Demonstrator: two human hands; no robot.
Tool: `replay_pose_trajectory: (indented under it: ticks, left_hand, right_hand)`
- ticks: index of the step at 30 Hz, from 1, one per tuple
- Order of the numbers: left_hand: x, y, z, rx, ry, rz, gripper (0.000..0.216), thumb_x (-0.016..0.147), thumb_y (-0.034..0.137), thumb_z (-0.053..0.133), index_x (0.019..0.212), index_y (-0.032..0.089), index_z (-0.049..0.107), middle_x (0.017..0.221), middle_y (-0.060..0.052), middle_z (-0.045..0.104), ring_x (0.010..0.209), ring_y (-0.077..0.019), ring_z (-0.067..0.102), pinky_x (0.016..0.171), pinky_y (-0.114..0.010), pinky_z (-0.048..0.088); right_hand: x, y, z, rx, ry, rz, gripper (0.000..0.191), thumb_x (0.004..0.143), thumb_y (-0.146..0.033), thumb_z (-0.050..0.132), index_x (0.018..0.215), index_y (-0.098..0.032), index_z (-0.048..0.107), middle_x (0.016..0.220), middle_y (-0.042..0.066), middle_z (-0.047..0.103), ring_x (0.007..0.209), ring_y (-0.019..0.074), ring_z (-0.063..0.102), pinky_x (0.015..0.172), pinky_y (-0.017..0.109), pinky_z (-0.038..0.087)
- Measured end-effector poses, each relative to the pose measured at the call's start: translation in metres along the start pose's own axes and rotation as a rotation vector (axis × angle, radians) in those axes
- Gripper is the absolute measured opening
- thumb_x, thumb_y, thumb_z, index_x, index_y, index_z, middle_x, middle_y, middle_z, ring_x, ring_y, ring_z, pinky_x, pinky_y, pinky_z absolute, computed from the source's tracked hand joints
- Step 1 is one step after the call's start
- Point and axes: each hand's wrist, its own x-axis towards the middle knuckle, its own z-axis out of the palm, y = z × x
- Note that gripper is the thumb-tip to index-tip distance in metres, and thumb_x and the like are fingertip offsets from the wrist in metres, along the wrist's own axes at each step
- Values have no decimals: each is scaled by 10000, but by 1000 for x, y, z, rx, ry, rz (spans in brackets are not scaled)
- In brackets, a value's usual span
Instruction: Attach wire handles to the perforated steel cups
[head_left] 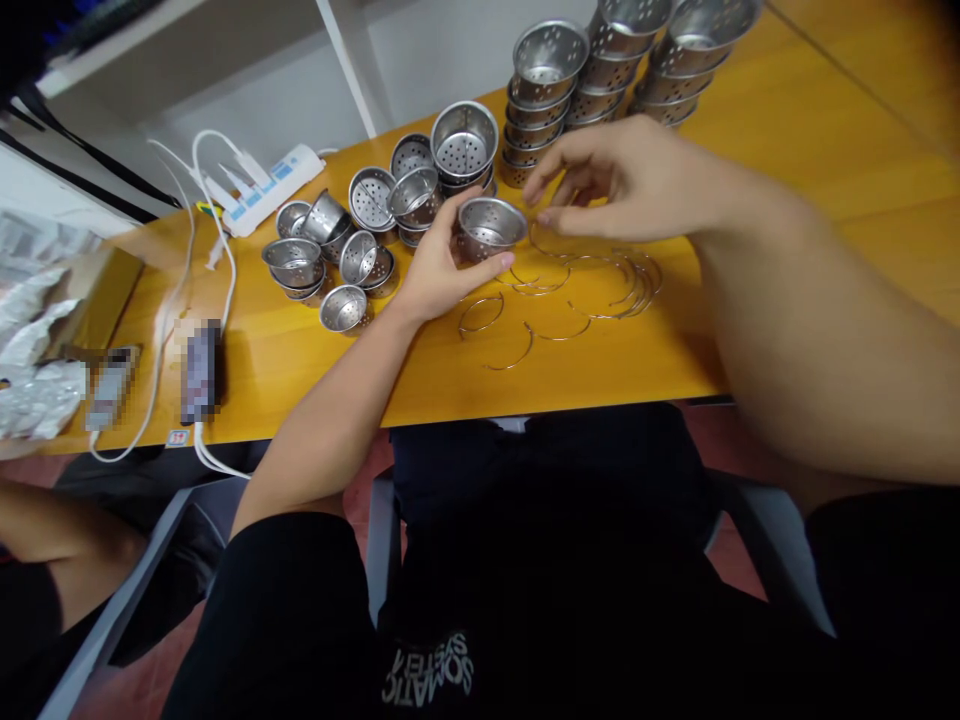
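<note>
My left hand (435, 275) is closed around a small perforated metal cup (491, 225), its thumb along the near side and its fingers behind. The cup's mouth faces up toward me. Just right of it, my right hand (611, 185) hovers with bent fingers and the thumb apart from them; I make out nothing between them. Several thin curved metal wires (559, 335) lie loose on the wooden table (427, 375) below both hands. One wire passes close under the right thumb, and I cannot tell whether they touch.
Tall stacks of perforated cups (551, 65) stand behind my right hand. More cups (292, 262) cluster left of my left hand. Farther left are a white power strip (274, 190), cables and a blurred-out device (201, 370). Another person's arm (67, 540) is at lower left.
</note>
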Motion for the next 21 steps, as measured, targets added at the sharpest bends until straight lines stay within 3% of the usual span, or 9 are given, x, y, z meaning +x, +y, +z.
replay_pose_trajectory:
  ticks: [2, 4, 7, 9, 13, 16, 21]
  left_hand:
    - [0, -5, -2, 35, 9, 32, 1143, 975, 959, 931, 1839, 319, 544, 1763, -190, 707, 1669, -393, 758, 1435, -602, 633]
    - [0, -8, -4, 59, 12, 51, 1122, 985, 961, 918, 1823, 311, 550, 1761, -189, 706, 1663, -386, 757, 1447, -598, 619]
    - [0, -11, -7, 78, 8, 25, 1121, 963, 959, 944, 1796, 308, 571, 1727, -184, 731, 1611, -376, 779, 1442, -589, 618]
    - [1, -13, -8, 89, -10, 10, 1143, 938, 975, 955, 1783, 302, 583, 1706, -186, 749, 1588, -378, 786, 1434, -584, 621]
    - [2, -16, -9, 99, -42, 8, 1147, 937, 1002, 929, 1779, 302, 584, 1720, -188, 744, 1612, -381, 771, 1439, -580, 613]
    - [2, -16, -8, 81, -47, 5, 1134, 937, 979, 951, 1758, 282, 598, 1719, -199, 741, 1616, -384, 768, 1439, -590, 618]
    - [-1, -8, -7, 49, -47, 5, 1085, 949, 911, 996, 1735, 265, 619, 1688, -206, 759, 1596, -384, 785, 1429, -600, 638]
  right_hand:
    - [1, 6, -6, -168, 7, 122, 269, 1026, -289, 990, 1224, -265, 809, 1269, 126, 898, 996, 312, 817, 974, 494, 661]
    - [3, 14, -8, -303, -73, 194, 329, 1045, -338, 1040, 1264, -215, 827, 1284, 154, 899, 1032, 319, 829, 989, 475, 646]
    - [8, 22, 0, -409, -216, 235, 523, 1005, -509, 1125, 1302, -179, 847, 1314, 170, 897, 1095, 350, 836, 1038, 478, 634]
    - [13, 25, 11, -456, -280, 220, 491, 997, -537, 1134, 1208, -197, 849, 1245, 150, 900, 1072, 358, 824, 1034, 486, 629]
    - [19, 23, 27, -411, -265, 188, 214, 1058, -281, 1045, 1118, -227, 846, 1094, 87, 895, 1015, 317, 797, 1003, 452, 597]
    - [20, 20, 31, -441, -238, 200, 147, 1061, -104, 925, 1102, -224, 850, 1095, 87, 897, 964, 296, 783, 958, 447, 570]
    - [21, 20, 38, -629, -241, 178, 138, 1035, -102, 832, 1083, -230, 853, 1064, 101, 883, 974, 309, 781, 890, 438, 566]
